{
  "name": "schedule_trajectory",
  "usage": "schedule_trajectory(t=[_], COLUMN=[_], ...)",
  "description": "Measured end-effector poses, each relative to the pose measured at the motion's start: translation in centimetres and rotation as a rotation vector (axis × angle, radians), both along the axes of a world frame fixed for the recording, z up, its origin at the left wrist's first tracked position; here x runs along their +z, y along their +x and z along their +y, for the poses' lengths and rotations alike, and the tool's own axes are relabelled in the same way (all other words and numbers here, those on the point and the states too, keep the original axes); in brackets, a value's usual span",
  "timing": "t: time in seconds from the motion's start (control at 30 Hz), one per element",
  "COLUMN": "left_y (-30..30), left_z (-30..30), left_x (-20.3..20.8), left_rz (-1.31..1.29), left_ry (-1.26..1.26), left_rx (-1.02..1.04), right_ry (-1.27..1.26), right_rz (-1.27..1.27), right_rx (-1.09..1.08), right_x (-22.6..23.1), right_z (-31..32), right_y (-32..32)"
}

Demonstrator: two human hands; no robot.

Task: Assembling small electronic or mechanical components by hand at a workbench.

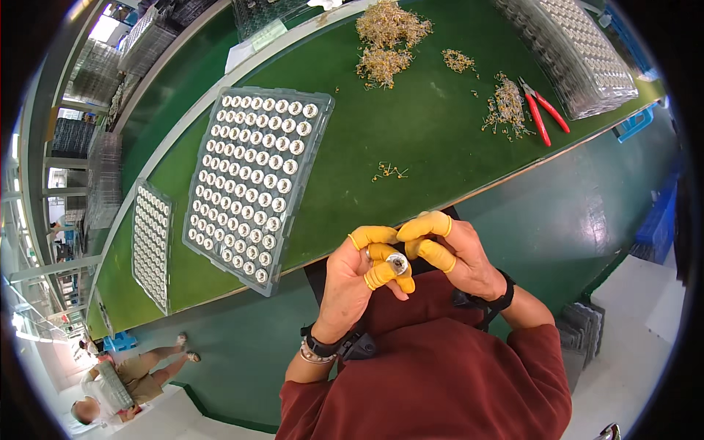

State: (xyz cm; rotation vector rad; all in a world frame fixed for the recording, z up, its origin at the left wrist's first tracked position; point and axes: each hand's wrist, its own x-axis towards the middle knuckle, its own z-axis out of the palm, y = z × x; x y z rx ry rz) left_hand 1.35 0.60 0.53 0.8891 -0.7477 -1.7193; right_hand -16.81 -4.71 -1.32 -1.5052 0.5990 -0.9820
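Note:
My left hand (347, 277), with yellow finger cots, pinches a small round white part (398, 264) that has a silvery, dark-marked centre. Close beside it is my right hand (469, 258), also in yellow finger cots. Its thumb and fingers come together at the part; whatever they hold is hidden or too small to make out. Both hands are just off the near edge of the green table (345, 202). On the table to the left lies a clear plastic tray (291, 220) with rows of similar round parts.
Several piles of small wire-legged components (392, 29) lie at the back, with a small cluster (389, 172) nearer. Red-handled pliers (543, 114) rest beside a stack of filled trays (576, 59) at right. Another filled tray (152, 246) is far left. A person (121, 381) stands beyond.

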Motion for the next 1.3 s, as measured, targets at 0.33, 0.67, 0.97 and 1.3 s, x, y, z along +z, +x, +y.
schedule_trajectory(t=[0.33,0.67,0.97,1.3], left_y=[0.2,1.4,1.1,0.0], left_z=[0.2,0.7,0.9,1.5], left_x=[0.1,-0.8,-0.8,-0.8], left_rz=[0.033,0.040,0.049,-0.181], left_ry=[0.039,0.027,0.024,-0.117], left_rx=[0.040,-0.020,0.078,0.266], right_ry=[-0.312,-0.644,-0.353,-0.261], right_rz=[0.128,0.249,0.227,0.245], right_rx=[-0.014,-0.167,-0.202,-0.354], right_x=[0.9,-0.1,0.8,0.6], right_z=[0.3,0.7,1.4,2.2], right_y=[0.8,1.0,1.2,3.1])
